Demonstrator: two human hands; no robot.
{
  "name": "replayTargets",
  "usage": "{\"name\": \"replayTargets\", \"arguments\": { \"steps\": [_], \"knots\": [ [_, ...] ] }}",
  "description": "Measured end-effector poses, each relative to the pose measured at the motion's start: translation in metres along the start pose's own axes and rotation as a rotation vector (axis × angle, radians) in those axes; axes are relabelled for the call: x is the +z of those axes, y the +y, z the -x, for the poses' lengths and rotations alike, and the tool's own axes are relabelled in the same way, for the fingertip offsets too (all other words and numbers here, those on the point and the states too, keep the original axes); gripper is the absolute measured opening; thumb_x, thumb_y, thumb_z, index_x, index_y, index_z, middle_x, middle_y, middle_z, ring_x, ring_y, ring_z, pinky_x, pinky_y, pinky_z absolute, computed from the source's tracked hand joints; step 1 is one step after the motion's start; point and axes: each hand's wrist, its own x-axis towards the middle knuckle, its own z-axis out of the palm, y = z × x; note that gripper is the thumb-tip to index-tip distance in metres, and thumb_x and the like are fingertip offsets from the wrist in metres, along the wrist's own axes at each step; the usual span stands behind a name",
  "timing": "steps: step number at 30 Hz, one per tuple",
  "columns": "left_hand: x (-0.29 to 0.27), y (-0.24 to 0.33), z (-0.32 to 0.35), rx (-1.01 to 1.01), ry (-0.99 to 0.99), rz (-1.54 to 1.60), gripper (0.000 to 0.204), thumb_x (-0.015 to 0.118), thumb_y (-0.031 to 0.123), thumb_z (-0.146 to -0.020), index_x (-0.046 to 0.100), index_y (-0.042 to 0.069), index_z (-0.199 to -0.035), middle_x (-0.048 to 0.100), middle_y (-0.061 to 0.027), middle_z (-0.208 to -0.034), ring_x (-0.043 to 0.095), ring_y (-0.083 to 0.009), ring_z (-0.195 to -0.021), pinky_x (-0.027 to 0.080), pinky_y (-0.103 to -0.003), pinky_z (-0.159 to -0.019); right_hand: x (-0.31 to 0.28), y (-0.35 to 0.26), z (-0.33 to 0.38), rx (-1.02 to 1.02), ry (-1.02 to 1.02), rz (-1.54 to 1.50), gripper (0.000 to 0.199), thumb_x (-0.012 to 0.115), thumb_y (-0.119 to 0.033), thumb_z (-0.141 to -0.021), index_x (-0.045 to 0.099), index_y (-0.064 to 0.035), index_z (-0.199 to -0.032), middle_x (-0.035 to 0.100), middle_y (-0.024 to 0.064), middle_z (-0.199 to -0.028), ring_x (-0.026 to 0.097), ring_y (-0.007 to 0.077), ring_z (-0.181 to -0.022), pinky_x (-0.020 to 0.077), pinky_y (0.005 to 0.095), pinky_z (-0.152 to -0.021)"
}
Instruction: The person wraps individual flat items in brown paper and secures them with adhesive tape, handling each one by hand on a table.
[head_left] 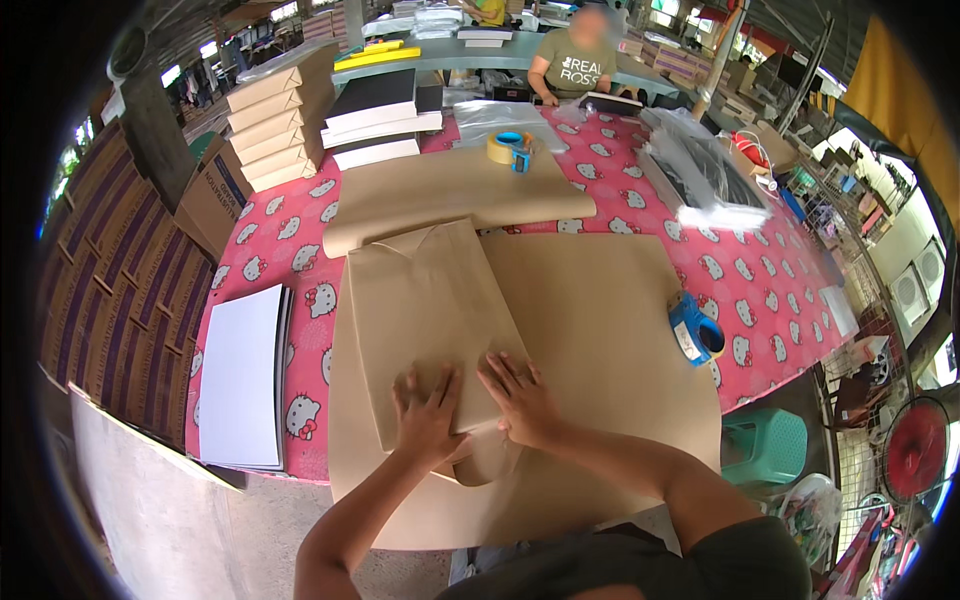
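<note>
Resting palm-down on brown parcel (430, 310): left hand (428, 415), right hand (522, 400), forearms (372, 502) angled inward (each grip spread apart).

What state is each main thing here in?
Left hand, open, on the package.
Right hand, open, on the package.
Package, covered on top, near-end flap not flat.
Brown paper sheet, spread beneath the package.
Far tape dispenser, loaded with tape.
White boards, stacked, unwrapped.
Far-left parcels, stacked, wrapped.
Fan, spinning or still: cannot tell.
</note>
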Motion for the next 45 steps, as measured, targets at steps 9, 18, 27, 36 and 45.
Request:
{"name": "replayTargets", "arguments": {
  "steps": [9,18,27,36,45],
  "knots": [
    [-0.008,0.02,0.002,-0.127,-0.075,-0.15,0.105,0.074,0.041,-0.062,0.011,0.019,-0.143,0.004,-0.0203,-0.147,0.004,-0.0447,-0.133,0.009,-0.068,-0.099,0.003,0.017,0.018,0.261,0.084,-0.318,0.083,0.078,-0.013,-0.057,0.038,-0.019,-0.129,0.025,0.0114,-0.143,0.031,0.031,-0.128,0.0379,0.0449,-0.096],
    [-0.003,0.018,0.005,-0.13,-0.023,-0.102,0.104,0.074,0.037,-0.061,0.012,0.022,-0.143,0.009,-0.0186,-0.147,0.01,-0.0451,-0.132,0.01,-0.068,-0.099,-0.016,0.017,0.02,0.224,0.035,-0.468,0.084,0.077,-0.012,-0.059,0.034,-0.0166,-0.131,0.025,0.015,-0.141,0.036,0.0372,-0.122,0.0407,0.044,-0.094],
    [0.009,0.014,0.006,-0.124,0.045,-0.072,0.104,0.076,0.036,-0.06,0.013,0.025,-0.142,0.013,-0.0155,-0.147,0.013,-0.0404,-0.134,0.011,-0.064,-0.102,0.067,0.039,0.092,0.296,0.309,-0.653,0.095,0.077,-0.025,-0.064,0.018,-0.0026,-0.135,0.023,0.0224,-0.138,0.03,0.0392,-0.124,0.0242,0.0462,-0.103],
    [0.008,0.015,0.006,-0.073,0.107,-0.076,0.107,0.077,0.036,-0.058,0.012,0.026,-0.143,0.014,-0.0149,-0.147,0.013,-0.0408,-0.133,0.012,-0.064,-0.101,0.045,-0.014,0.084,0.028,0.33,-0.057,0.076,0.075,-0.034,-0.063,0.035,-0.0225,-0.128,0.021,0.0212,-0.139,0.025,0.0407,-0.128,0.0147,0.0658,-0.098],
    [0.034,-0.026,0.012,0.055,0.31,0.386,0.078,0.064,0.059,-0.066,0.047,0.011,-0.124,0.04,-0.0156,-0.131,0.034,-0.0382,-0.123,0.025,-0.051,-0.102,0.036,-0.003,0.018,-0.417,0.458,-0.189,0.022,0.066,-0.008,-0.072,0.058,-0.0008,-0.091,0.06,0.0144,-0.101,0.054,0.0351,-0.103,0.0441,0.0452,-0.087]
  ]
}}
